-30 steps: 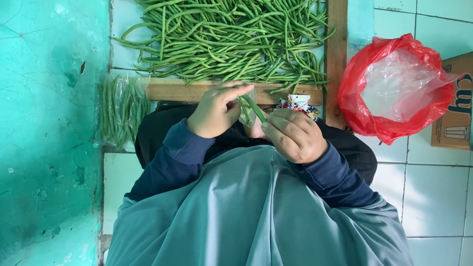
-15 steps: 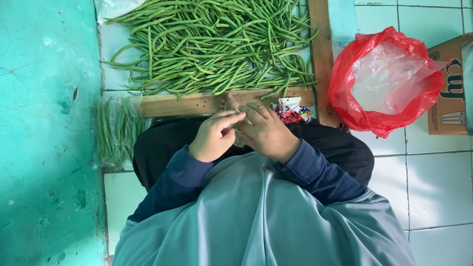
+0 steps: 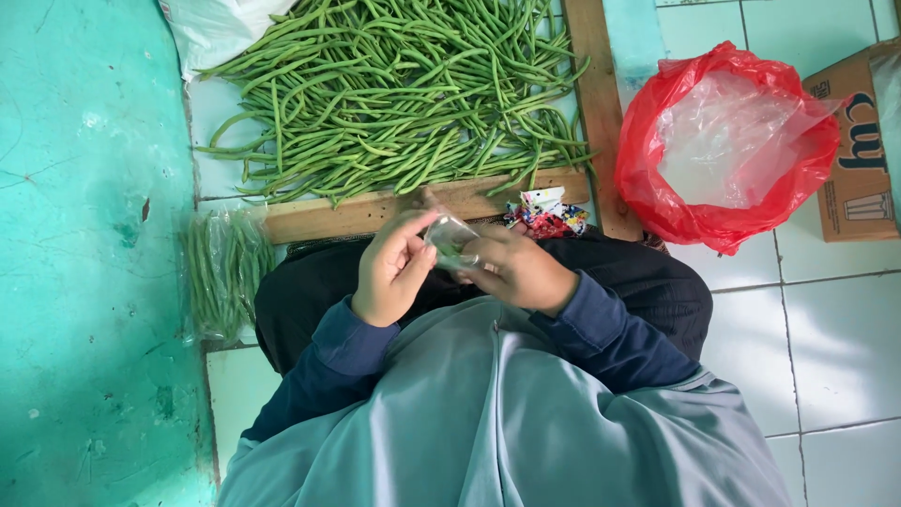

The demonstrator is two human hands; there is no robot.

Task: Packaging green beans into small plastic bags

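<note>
Clear plastic, a small bag (image 3: 450, 240) with green bean pieces inside, sits pinched between both hands over the lap. Left hand (image 3: 392, 270) grips its left edge with thumb and fingertips; right hand (image 3: 514, 269) clasps it from the right and below, fingers curled around. Hands touch the bag only, just short of the wooden frame (image 3: 375, 211). Tight gap there. Small printed wrapper (image 3: 544, 214) just beside right hand, resting at the frame's corner. Left of the knees, a filled clear bag of beans (image 3: 223, 272) lies on the tile, against the teal wall (image 3: 84, 253). Beyond the frame's near edge, loose green beans (image 3: 394, 94) heaped wide, filling it. Right, well apart, red plastic bag (image 3: 727, 141), open mouth, beside a cardboard box (image 3: 859, 150). White tile floor (image 3: 826, 347) open at right.
</note>
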